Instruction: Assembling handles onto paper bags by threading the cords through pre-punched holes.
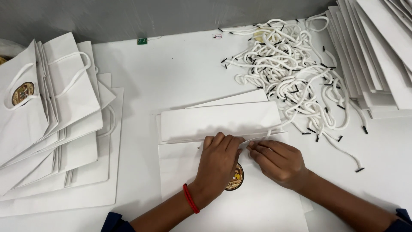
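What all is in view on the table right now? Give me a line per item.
Flat paper bag: one, white with a round gold emblem, centre front, under both hands.
Finished bags: a fanned stack, white with cord handles, left.
Cord handles: a loose heap, white with black tips, upper right.
Flat bag stack: white, far right.
Table: white.
Wristband: one, red, left wrist.
Left hand: pressing the bag's top fold.
Right hand: pinching at the same fold.

White table (171, 73) against grey wall (150, 17)
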